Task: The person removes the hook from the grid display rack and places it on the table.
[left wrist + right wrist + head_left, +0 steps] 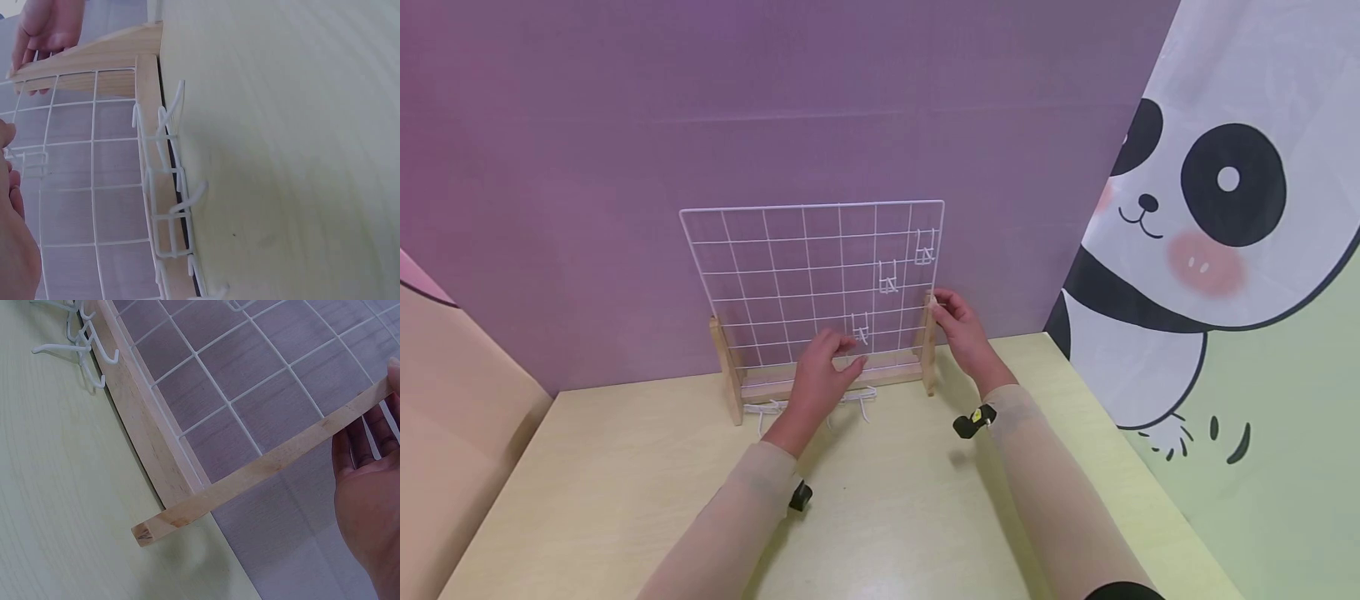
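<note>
A white wire grid panel stands upright in a wooden stand. Three white hooks hang on its right half: an upper hook, a middle hook and a lower hook. My left hand is in front of the lower hook, thumb and fingers apart; whether it touches the hook I cannot tell. With my right hand I hold the top of the stand's right side piece, its fingers behind the wood. Several loose white hooks lie along the stand's front bar.
The stand rests on a pale wood-grain table, close to its back edge. Behind it rises a purple backdrop. A cloth with a panda picture hangs at the right. Each wrist wears a small black camera.
</note>
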